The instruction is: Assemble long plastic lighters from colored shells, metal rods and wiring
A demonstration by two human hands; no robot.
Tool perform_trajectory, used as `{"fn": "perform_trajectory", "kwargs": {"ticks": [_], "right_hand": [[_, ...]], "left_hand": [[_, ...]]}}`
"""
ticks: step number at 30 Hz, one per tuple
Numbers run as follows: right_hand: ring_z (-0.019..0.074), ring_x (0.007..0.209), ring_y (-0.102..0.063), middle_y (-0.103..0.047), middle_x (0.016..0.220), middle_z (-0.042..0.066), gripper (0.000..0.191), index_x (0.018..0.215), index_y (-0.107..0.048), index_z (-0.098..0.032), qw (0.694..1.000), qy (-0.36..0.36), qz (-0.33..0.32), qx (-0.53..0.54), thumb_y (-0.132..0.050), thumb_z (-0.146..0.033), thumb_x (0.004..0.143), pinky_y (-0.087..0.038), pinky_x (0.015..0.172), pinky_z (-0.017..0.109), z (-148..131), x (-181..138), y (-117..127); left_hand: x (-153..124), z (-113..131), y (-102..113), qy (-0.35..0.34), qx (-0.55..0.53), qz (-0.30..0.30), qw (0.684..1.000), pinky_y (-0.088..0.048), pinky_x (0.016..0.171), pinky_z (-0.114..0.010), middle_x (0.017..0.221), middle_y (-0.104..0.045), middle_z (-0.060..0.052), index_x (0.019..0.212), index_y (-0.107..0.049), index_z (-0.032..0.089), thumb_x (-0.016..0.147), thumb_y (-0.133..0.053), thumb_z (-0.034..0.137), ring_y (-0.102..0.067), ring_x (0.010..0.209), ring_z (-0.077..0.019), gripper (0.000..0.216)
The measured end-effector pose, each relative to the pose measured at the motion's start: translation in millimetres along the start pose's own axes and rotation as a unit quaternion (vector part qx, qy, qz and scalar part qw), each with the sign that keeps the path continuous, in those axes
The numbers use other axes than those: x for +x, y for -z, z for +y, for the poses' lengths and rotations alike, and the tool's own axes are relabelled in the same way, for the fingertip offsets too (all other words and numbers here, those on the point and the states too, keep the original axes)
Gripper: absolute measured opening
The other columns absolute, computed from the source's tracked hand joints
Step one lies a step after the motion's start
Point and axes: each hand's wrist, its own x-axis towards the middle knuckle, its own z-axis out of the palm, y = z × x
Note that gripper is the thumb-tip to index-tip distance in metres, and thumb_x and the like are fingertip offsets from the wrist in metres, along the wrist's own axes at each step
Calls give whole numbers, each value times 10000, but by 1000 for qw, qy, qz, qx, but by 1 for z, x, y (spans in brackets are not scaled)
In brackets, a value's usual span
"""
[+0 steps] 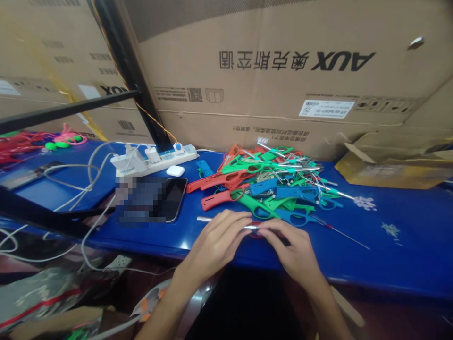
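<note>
My left hand [220,240] is closed around a long-necked lighter, whose silver metal tube [204,219] sticks out to the left past my fingers. The fingertips of my right hand [293,245] pinch the same lighter at its right end. Between the hands a bit of its red body shows; the rest is hidden by my fingers. Just beyond lies a heap of lighter parts: red handle shells [222,180], green handle shells [253,206] and blue handle shells [295,193], mixed with metal tubes and thin wires. A thin metal rod [350,238] points out of the heap to the right.
Small white pieces [365,203] and small metal pieces [391,230] lie on the blue table [421,255]. To the left are a phone [176,198], a white earbud case [175,170] and a power strip [166,158] with cables. An open carton [396,167] stands right, large boxes behind.
</note>
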Motion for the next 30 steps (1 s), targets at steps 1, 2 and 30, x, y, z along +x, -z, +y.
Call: {"fn": "perform_trajectory", "kwargs": {"ticks": [1, 2, 30], "right_hand": [[166, 769, -744, -779, 885, 13, 95, 953, -727, -231, 1000, -10, 1, 2, -640, -219, 988, -586, 751, 250, 0, 1, 0], [165, 761, -746, -782, 877, 10, 93, 943, -731, -230, 1000, -17, 1, 4, -647, -225, 984, -586, 745, 246, -1, 1, 0], [120, 685, -742, -791, 835, -40, 65, 916, -760, -254, 997, -66, 25, 22, -716, -211, 936, -583, 703, 186, -3, 0, 2]], "left_hand": [[0, 0, 0, -2, 5, 0, 1000, -572, 925, -423, 1208, -736, -120, 1247, -623, 176, 1010, -575, 121, -697, 1055, -234, 248], [1, -1, 0, -4, 8, -1, 1000, -572, 895, -412, 1178, -743, -114, 1219, -634, 172, 1006, -581, 116, -696, 1020, -228, 227], [4, -1, 1, 22, 67, 54, 996, -497, 789, -346, 937, -757, -49, 1121, -668, 161, 930, -748, 240, -629, 835, -204, 221]]}}
